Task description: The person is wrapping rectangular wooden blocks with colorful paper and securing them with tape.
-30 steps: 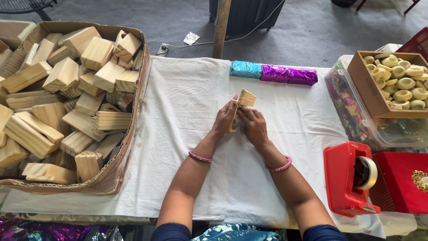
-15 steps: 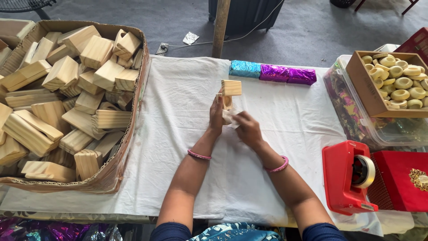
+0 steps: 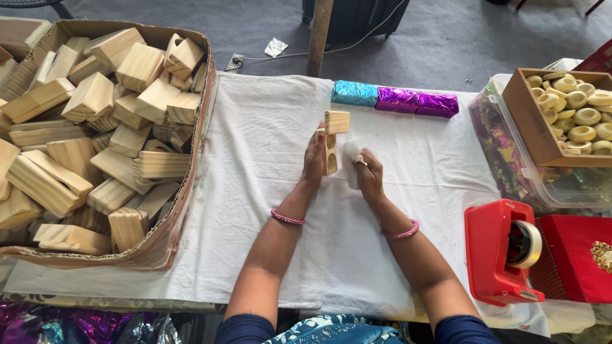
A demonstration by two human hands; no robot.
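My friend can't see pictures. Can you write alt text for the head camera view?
Over a white cloth, the left hand holds a wooden piece upright while the right hand pinches white stuff beside it. A box of wooden blocks sits left; a red tape dispenser right.

Left of the fingers, a cardboard box full of wooden blocks sits on the counter. Beyond them lie three wrapped blocks. To their right stands a tape dispenser, with a box of rings behind it.
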